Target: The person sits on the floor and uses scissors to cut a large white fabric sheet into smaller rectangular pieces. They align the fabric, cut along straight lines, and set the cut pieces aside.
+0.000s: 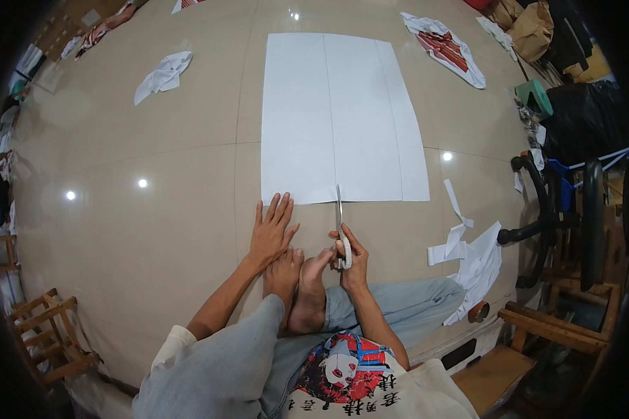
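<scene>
Paper scraps (468, 258) are lying near the floor's right edge; the right hand (349, 260) is gripping scissors (341, 227) at the creased white sheet's (339, 119) near edge, the left hand (272, 227) pressing spread flat beside it.

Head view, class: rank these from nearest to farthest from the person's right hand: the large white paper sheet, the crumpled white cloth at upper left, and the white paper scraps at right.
1. Large white paper sheet, just ahead of the right hand.
2. White paper scraps, on the floor to the right.
3. Crumpled white cloth, far upper left.
</scene>
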Demonstrator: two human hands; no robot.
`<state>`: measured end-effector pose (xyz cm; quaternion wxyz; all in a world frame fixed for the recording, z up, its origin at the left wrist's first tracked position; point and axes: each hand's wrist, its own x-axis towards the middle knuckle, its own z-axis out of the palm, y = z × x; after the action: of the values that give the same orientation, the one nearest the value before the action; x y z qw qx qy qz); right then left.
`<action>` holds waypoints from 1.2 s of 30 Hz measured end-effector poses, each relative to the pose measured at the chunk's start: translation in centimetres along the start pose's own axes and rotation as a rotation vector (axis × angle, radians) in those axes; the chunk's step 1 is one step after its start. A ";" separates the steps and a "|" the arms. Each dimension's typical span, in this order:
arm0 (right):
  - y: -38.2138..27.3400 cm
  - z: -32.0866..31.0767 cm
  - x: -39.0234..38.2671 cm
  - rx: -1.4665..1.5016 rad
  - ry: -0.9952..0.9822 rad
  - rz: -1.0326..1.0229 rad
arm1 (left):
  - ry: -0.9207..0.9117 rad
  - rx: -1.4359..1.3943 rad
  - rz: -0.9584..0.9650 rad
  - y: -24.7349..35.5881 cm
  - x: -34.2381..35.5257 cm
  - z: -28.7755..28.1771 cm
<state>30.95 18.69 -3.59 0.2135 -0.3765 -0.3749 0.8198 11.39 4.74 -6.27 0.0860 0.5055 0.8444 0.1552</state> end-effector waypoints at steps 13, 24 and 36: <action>-0.3 -0.2 0.0 -0.026 0.015 0.064 | -0.007 -0.004 -0.018 0.1 0.1 0.2; -1.6 1.3 1.8 0.029 0.044 0.032 | -0.029 -0.030 -0.024 0.0 0.1 0.2; -1.2 1.4 2.2 -0.008 0.048 0.045 | -0.005 -0.015 -0.012 -0.1 0.1 0.3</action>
<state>28.58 20.19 -3.02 0.2023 -0.4051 -0.3643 0.8138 11.33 4.78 -6.61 0.0930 0.5003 0.8459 0.1598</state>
